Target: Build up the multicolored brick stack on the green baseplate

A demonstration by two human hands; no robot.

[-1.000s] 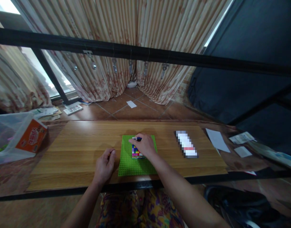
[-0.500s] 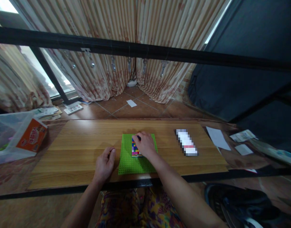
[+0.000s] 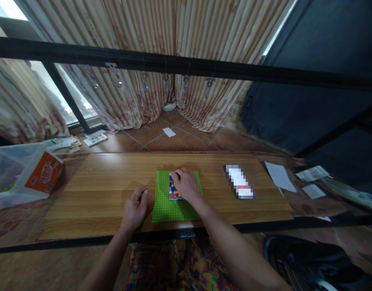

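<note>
A green studded baseplate lies on the wooden table in front of me. A small patch of multicoloured bricks is stuck on its upper middle. My right hand rests over that patch, its fingertips pinching a small dark blue brick down at the patch's far edge. My left hand lies on the table just left of the baseplate with its fingers curled; whether anything is inside it is hidden.
A clear plastic bin with an orange box stands at the far left. A white strip-shaped object lies right of the baseplate, with loose papers beyond. A black bar crosses overhead.
My right hand has lowered the dark blue brick from above the baseplate's far edge onto the coloured patch. The left hand has stayed put.
</note>
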